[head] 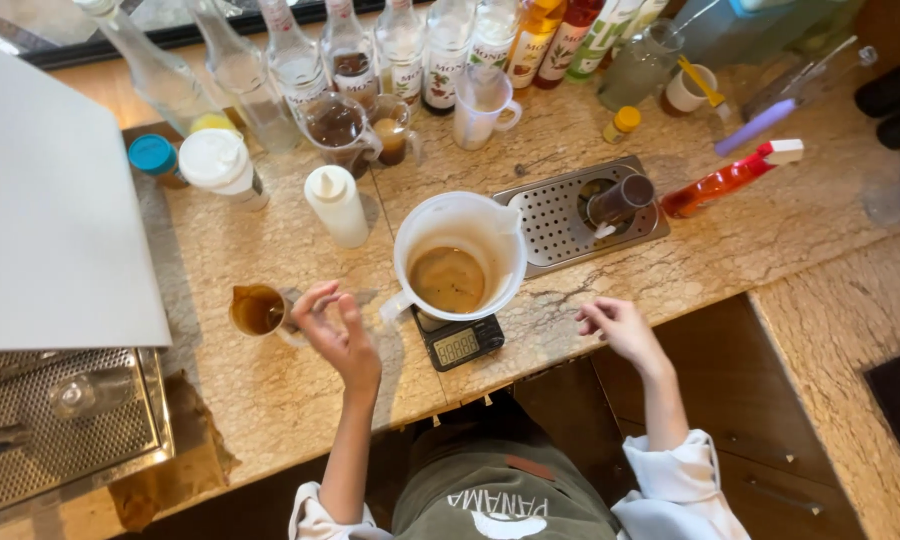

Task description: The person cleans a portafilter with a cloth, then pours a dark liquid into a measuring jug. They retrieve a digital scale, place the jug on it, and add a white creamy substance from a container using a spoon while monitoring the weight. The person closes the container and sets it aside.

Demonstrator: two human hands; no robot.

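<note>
Head view: small cup (258, 309) just beside left fingers (322, 300).

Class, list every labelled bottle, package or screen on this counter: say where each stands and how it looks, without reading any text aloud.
Syrup bottles: a row along the counter's back edge, tall clear glass with paper labels, dark, orange and red contents.
Scale screen: small grey rectangle on a black scale, under the white pitcher, between the left hand and right hand.
Squeeze bottle: plain white, left of the pitcher.

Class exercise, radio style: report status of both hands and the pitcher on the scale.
Left hand empty, raised beside small brown-liquid cup. Right hand empty, resting on counter. White pitcher on scale, unobstructed.
</note>
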